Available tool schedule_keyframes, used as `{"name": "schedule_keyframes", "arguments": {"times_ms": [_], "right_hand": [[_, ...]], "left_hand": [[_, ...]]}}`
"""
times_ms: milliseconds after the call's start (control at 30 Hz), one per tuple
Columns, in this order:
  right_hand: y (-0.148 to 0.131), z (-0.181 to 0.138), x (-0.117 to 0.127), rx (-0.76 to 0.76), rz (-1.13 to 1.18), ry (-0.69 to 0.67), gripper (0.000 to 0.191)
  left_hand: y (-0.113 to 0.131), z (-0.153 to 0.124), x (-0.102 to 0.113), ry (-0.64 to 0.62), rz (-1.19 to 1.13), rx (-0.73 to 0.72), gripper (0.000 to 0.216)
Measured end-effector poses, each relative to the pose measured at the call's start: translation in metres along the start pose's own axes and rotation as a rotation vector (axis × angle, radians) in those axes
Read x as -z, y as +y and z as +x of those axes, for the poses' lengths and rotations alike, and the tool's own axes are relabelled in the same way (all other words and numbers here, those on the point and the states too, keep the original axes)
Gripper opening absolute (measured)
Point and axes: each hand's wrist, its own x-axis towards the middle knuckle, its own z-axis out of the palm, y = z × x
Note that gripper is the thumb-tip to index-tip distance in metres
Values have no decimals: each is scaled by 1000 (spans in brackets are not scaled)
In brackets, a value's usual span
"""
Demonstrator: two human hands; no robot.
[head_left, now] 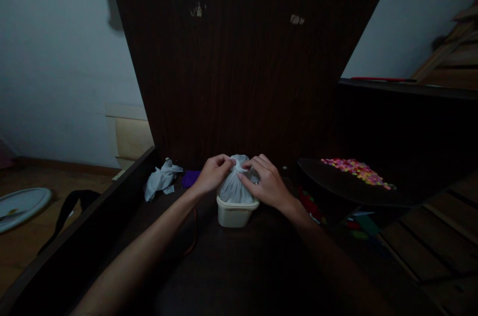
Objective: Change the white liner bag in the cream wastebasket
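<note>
A white plastic bag point(236, 190) stands in a small cream plastic tub point(235, 215), its top gathered and twisted together. My left hand point(214, 172) pinches the twisted neck of the bag from the left, thumb and fingers pressed together. From the right, my right hand point(268, 181) has its fingers curled around the same neck, the thumb against the bag's front. Both hands are above the tub's rim. What lies inside the bag cannot be made out.
Left of the tub lie a crumpled white plastic bag point(161, 179) and a purple item point(190, 178). A dark wooden panel point(242, 67) rises behind. Small colourful pieces point(356, 172) lie on a dark curved shelf point(336, 185) at the right. A raised edge point(93, 221) borders the left.
</note>
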Motion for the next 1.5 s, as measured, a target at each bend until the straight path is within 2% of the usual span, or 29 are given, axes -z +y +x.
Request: {"name": "schedule_keyframes", "arguments": {"times_ms": [167, 300, 467, 633, 733, 933, 1133, 1333, 1500], "right_hand": [[-3, 3, -5, -89, -77, 6, 8], [-3, 3, -7, -123, -69, -55, 10], [-5, 3, -4, -65, -75, -102, 13], [-4, 0, 4, 61, 2, -109, 13], [-2, -2, 7, 109, 31, -106, 13], [-3, -2, 3, -31, -55, -11, 8], [-6, 2, -4, -38, -136, -17, 11], [-7, 3, 3, -27, 6, -24, 16], [-2, 2, 8, 0, 206, 34, 14]], "left_hand": [[6, -6, -1, -8, 26, -37, 26], [9, -9, 2, -52, 68, -77, 28], [7, -11, 5, -11, 235, -196, 26], [3, -10, 9, 36, 379, -260, 24], [0, -8, 10, 42, 378, -248, 24], [1, -8, 6, 13, 264, -178, 28], [10, -15, 1, 21, 325, -234, 25], [10, -16, 5, 80, 509, -321, 20], [6, -12, 8, 90, 511, -337, 18]]}}
